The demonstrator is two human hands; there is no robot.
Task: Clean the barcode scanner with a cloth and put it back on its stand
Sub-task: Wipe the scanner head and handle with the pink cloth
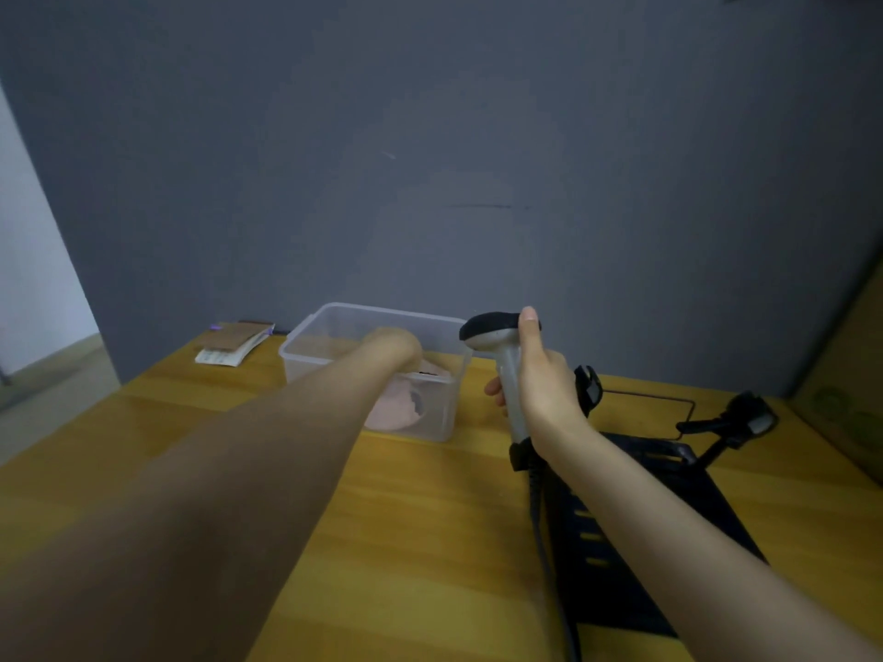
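Note:
My right hand [540, 379] grips the handle of the grey and black barcode scanner [497, 332], holding it upright above the wooden table; its cable [544, 542] hangs down from the handle. My left hand [394, 346] reaches down into a clear plastic tub [334, 327] and rests on a pink cloth [396, 406] lying in it. The fingers are hidden by the back of the hand, so their grasp on the cloth is not visible. The black scanner stand [590, 387] rises just behind my right wrist, nothing on it.
A black perforated panel [669, 518] lies on the table [430, 518] under my right forearm. A small black clamp-like device [745, 418] stands at the right. A stack of papers [234, 346] lies at the back left. A grey wall stands close behind; a cardboard box [850, 375] is at far right.

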